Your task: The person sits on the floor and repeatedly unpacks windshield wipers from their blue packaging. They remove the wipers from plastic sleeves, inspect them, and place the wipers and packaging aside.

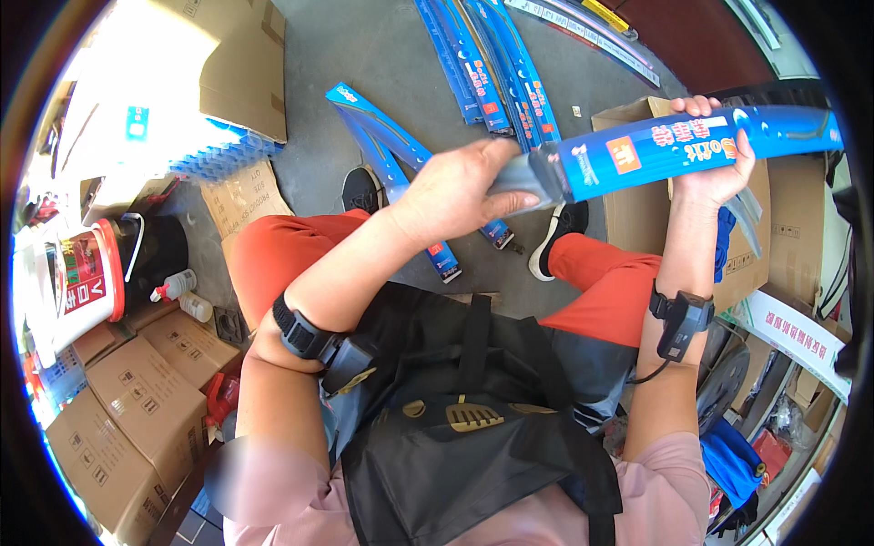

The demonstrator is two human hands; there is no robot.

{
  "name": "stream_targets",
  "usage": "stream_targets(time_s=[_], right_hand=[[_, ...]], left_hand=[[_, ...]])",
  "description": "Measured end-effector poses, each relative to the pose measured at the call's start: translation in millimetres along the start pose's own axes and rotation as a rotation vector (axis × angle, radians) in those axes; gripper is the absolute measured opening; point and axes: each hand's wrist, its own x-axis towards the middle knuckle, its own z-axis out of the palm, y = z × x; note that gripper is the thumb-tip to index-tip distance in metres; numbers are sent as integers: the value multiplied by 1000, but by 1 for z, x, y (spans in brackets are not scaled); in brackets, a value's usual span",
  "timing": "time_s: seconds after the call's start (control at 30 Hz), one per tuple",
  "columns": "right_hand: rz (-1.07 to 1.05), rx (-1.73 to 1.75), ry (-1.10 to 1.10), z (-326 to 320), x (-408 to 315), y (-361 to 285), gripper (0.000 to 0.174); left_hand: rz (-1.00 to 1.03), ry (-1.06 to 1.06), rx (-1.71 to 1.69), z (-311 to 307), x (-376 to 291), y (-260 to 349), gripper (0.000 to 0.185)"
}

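Observation:
My left hand grips a smoky, translucent plastic strip that sticks out of the end of a long blue printed carton. Around the middle of that carton my right hand is closed, fingers over its far edge and thumb on its face. The carton is held level above the floor, its other end reaching the right rim of the view. How much of the strip lies inside it is hidden. Between my feet lie two similar blue cartons, partly covered by my left hand and forearm.
More blue cartons lie on the concrete floor ahead. An open cardboard box stands at right, with curved translucent strips by it. At left are brown boxes, a white bucket and small bottles.

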Motion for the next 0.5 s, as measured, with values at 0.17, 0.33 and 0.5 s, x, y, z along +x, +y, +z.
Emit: stream_targets(time_s=[0.17,0.33,0.5], right_hand=[[-158,-40,5,-22,16,-50,44],[-460,-180,434,-81,10,-115,48],[-594,-242,758,-131,-1,-154,46]], left_hand=[[-48,103,208,-4,-16,-21,29],[-36,267,489,-48,-39,-63,25],[-187,386,630,-74,-57,-88,27]])
